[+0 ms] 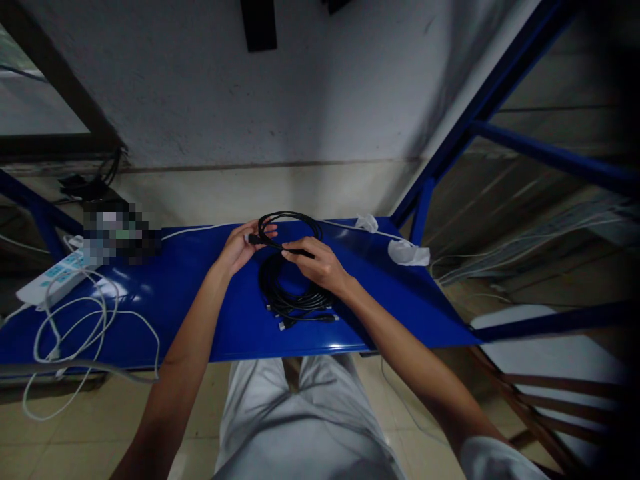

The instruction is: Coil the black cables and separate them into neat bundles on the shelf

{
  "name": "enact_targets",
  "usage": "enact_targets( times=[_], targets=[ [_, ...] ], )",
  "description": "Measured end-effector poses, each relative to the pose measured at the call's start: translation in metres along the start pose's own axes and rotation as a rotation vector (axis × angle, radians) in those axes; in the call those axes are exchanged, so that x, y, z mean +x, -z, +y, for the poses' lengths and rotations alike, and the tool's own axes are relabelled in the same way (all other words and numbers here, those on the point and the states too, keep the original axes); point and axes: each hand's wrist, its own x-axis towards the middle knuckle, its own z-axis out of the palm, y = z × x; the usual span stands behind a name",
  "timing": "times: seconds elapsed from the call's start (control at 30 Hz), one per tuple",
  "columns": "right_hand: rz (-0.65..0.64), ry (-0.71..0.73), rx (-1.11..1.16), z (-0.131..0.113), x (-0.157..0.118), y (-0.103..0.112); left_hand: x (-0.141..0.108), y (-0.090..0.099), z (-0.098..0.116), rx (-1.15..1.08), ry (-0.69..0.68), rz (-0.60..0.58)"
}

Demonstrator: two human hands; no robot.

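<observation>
A coiled black cable (293, 215) is held up over the blue table, its loop spanning both hands. My left hand (241, 247) holds the coil's left side near a connector end, with some fingers extended behind the loop. Pinched in the fingers of my right hand (316, 262) is a dark length of the same cable. Below them, a pile of coiled black cables (295, 300) lies on the table, with several connector ends towards the front edge.
On the left of the blue table (235, 333) are a white power strip (53, 280) and a tangled white cable (103, 320). Crumpled white plastic (407, 253) lies at the right. A wooden chair (555, 387) stands beyond.
</observation>
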Motion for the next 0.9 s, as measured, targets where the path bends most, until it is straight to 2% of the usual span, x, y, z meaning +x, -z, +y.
enact_targets(
  times=[0.13,0.23,0.33,0.43,0.57,0.67,0.8,0.9],
  targets=[
    [-0.062,0.077,-0.041,-0.008,0.009,0.001,-0.006,-0.005,0.018,-0.051,0.121,-0.039],
    [-0.119,0.157,-0.096,-0.031,0.019,-0.001,-0.027,-0.009,0.032,0.012,0.074,0.029],
    [-0.164,0.238,-0.140,-0.066,0.027,-0.007,-0.071,-0.011,0.039,0.132,-0.018,0.100],
    [-0.211,0.253,-0.151,-0.103,0.028,-0.026,-0.129,-0.007,0.037,0.213,-0.079,0.266],
    [-0.292,0.232,-0.071,-0.146,0.022,-0.074,-0.201,0.022,0.023,0.332,-0.097,0.532],
    [-0.381,0.179,-0.038,-0.165,0.019,-0.112,-0.236,0.055,0.010,0.410,-0.111,0.717],
    [-0.527,0.162,-0.026,-0.172,0.021,-0.140,-0.255,0.090,0.004,0.774,-0.009,0.909],
    [-0.555,0.151,0.017,-0.169,0.028,-0.150,-0.256,0.107,0.007,1.069,0.079,0.979]
  ],
)
